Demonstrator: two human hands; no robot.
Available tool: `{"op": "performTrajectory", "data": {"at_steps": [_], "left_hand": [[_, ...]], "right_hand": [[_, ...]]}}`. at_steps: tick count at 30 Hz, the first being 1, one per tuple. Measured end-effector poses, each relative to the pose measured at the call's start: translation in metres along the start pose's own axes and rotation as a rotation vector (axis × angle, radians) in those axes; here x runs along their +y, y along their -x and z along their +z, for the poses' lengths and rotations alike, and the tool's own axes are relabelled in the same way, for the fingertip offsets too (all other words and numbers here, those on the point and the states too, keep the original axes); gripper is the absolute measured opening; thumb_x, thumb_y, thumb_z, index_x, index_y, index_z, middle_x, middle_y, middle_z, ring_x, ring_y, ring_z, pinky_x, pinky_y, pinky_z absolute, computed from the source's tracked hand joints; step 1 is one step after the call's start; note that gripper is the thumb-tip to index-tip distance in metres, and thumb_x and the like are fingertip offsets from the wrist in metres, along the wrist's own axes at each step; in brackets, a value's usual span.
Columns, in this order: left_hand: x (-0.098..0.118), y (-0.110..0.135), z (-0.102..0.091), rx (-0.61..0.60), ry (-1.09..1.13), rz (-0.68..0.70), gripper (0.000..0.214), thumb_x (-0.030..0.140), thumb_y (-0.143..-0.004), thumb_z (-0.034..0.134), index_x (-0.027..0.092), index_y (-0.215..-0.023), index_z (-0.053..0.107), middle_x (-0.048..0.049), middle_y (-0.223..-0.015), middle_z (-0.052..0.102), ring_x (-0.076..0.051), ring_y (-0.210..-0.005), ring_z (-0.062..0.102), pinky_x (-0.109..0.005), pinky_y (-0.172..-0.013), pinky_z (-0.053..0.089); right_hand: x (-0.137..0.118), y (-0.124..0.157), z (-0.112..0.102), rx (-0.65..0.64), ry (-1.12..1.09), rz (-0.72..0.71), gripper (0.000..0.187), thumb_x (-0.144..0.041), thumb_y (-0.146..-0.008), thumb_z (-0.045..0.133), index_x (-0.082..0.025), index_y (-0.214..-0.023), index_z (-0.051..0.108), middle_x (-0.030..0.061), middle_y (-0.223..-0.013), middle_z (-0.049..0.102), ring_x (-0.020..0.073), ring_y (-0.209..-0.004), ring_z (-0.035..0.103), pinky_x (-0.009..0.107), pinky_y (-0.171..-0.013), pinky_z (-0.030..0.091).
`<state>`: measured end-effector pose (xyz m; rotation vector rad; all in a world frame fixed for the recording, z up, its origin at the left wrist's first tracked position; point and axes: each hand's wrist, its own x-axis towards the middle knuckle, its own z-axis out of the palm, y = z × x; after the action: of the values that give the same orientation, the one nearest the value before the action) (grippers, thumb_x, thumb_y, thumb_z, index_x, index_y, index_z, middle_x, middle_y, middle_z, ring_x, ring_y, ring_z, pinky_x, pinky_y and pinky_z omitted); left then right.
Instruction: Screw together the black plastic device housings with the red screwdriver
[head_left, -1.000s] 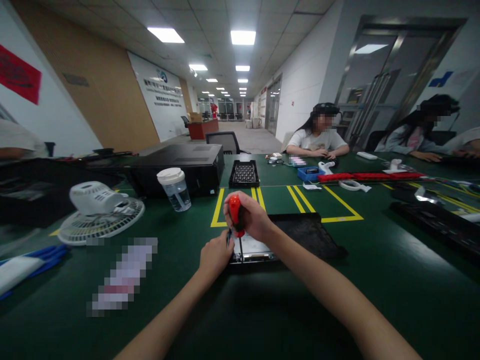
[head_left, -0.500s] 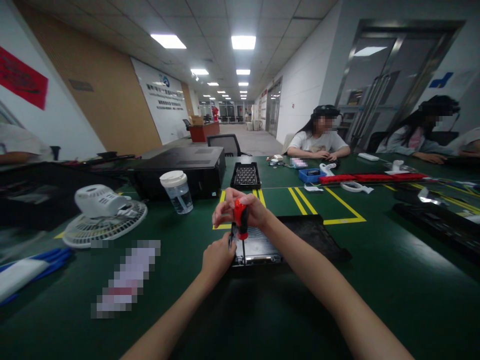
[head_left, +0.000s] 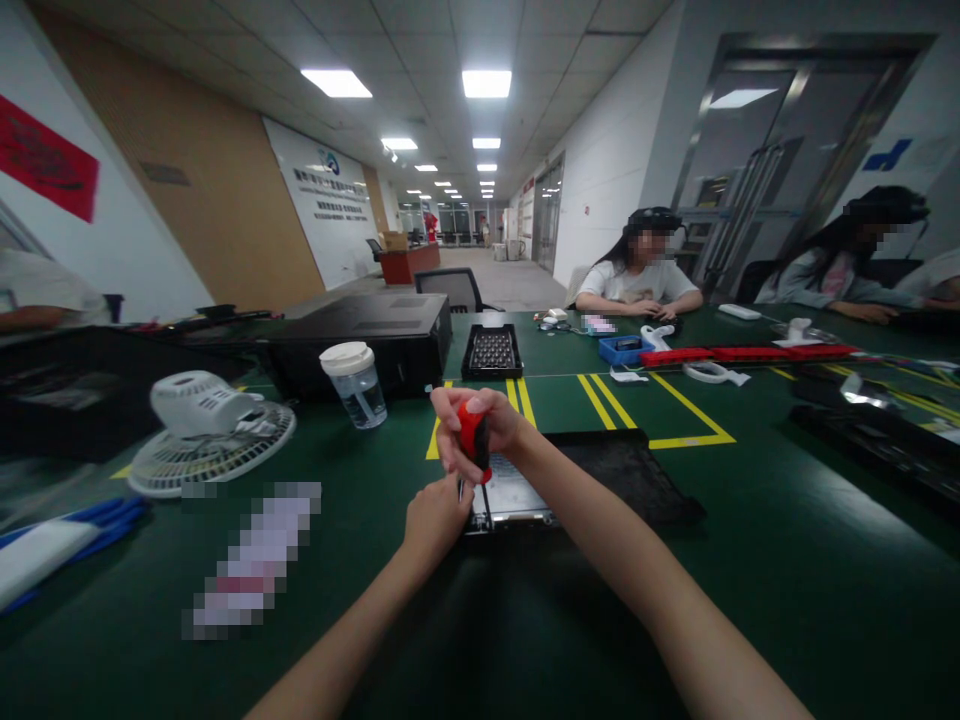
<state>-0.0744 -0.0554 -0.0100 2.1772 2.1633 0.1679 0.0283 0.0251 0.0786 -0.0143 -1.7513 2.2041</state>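
In my right hand (head_left: 480,425) is a screwdriver (head_left: 474,440) with a red and black handle. My fingers are wrapped round the handle, and the slightly tilted shaft points down at the near left corner of a flat silver panel (head_left: 514,497). That panel lies in a black plastic cover (head_left: 615,470), which extends to the right beneath my right forearm. At the cover's left edge my left hand (head_left: 436,515) is closed, its thumb and fingers gripping the rim close to the screwdriver's tip. Whatever the tip touches is too small to make out.
Beyond my hands are a black tray (head_left: 492,352), a lidded cup (head_left: 354,385) and a large black case (head_left: 360,340). Left lie a white fan (head_left: 214,430) and blue-white gloves (head_left: 67,540). A blue box (head_left: 624,348) stands right, near a seated person (head_left: 637,270).
My right hand has shifted slightly and its fingers, spread off the handle before, now curl round it. The screwdriver's handle leans a little more to the left. My left hand stays put.
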Motion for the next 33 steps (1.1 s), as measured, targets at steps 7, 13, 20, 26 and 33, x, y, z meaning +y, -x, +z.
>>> {"op": "performTrajectory", "data": {"at_steps": [7,13,20,26,33], "left_hand": [[-0.002,0.000,0.002,0.037,0.029,0.036,0.035,0.038,-0.088,0.029,0.020,-0.105,0.054,-0.0092,-0.085,0.066,-0.023,-0.080,0.064,-0.032,-0.069,0.045],[-0.004,-0.002,0.005,0.045,0.039,0.045,0.036,0.038,-0.087,0.032,0.022,-0.116,0.046,-0.0095,-0.090,0.066,-0.024,-0.080,0.064,-0.032,-0.068,0.044],[-0.002,-0.001,0.002,0.021,0.056,0.027,0.036,0.038,-0.087,0.032,0.022,-0.115,0.047,-0.0091,-0.092,0.066,-0.024,-0.084,0.063,-0.031,-0.070,0.044],[-0.001,-0.001,0.004,0.033,0.049,0.018,0.036,0.038,-0.087,0.032,0.022,-0.116,0.047,-0.0091,-0.090,0.066,-0.025,-0.082,0.063,-0.032,-0.069,0.044],[-0.005,-0.005,0.010,0.061,0.032,0.041,0.037,0.039,-0.087,0.031,0.023,-0.115,0.047,-0.0092,-0.087,0.067,-0.025,-0.078,0.064,-0.033,-0.066,0.045]], "right_hand": [[0.001,0.010,0.004,-0.117,0.002,-0.120,0.030,-0.047,-0.065,0.044,-0.017,-0.063,0.045,0.0016,-0.045,0.052,0.0110,-0.029,0.042,0.022,-0.027,0.032],[0.003,0.019,0.007,-0.045,-0.069,-0.225,0.031,-0.048,-0.068,0.047,-0.019,-0.058,0.043,-0.0054,-0.040,0.042,0.0076,-0.026,0.035,0.019,-0.027,0.028],[0.004,0.027,0.012,0.126,-0.062,-0.328,0.033,-0.048,-0.076,0.043,-0.019,-0.062,0.041,-0.0067,-0.044,0.041,0.0057,-0.029,0.032,0.017,-0.030,0.027],[0.003,0.029,0.018,0.147,-0.068,-0.377,0.030,-0.043,-0.079,0.043,-0.017,-0.065,0.046,-0.0061,-0.048,0.043,0.0052,-0.033,0.035,0.016,-0.032,0.028],[0.001,0.029,0.026,0.153,-0.060,-0.433,0.026,-0.033,-0.083,0.040,-0.014,-0.069,0.052,-0.0049,-0.052,0.047,0.0048,-0.035,0.040,0.016,-0.034,0.031]]}}
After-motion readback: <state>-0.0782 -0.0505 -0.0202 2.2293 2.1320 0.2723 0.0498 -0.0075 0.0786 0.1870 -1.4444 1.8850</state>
